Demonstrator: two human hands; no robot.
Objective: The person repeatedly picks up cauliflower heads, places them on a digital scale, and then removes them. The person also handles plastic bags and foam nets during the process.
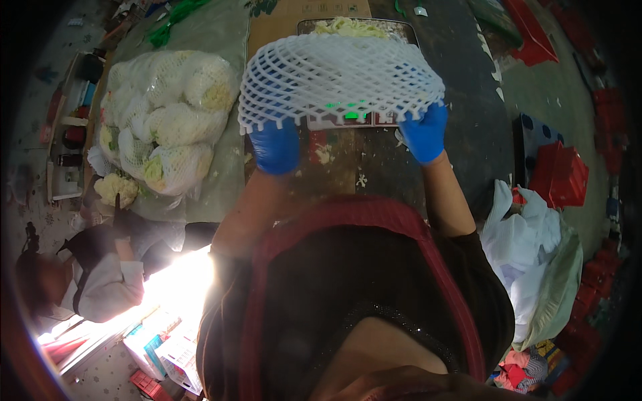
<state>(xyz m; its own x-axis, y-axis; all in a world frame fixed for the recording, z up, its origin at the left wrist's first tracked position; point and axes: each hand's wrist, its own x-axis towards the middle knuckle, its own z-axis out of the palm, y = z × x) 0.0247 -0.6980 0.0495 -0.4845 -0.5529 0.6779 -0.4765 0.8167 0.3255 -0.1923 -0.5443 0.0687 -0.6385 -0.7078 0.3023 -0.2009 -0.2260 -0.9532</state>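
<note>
Apparently, spreading is the step: left hand (pixel 275 148) and right hand (pixel 426 136) support a white foam net (pixel 341 75), upper centre. Mesh hides whether fingers clench; next calls for even tension.

The white foam net (pixel 341 77), stretched between the left hand (pixel 275 148) and right hand (pixel 426 137), bars the direct way to the scale (pixel 384 119) and the metal tray (pixel 404 29). Between the wrists, a hand could pass low over the dark surface (pixel 381 160) among small pale scraps (pixel 362 180). Bagged cauliflowers (pixel 177 123) block the left, while right of the right hand a strip of surface offers room.
</note>
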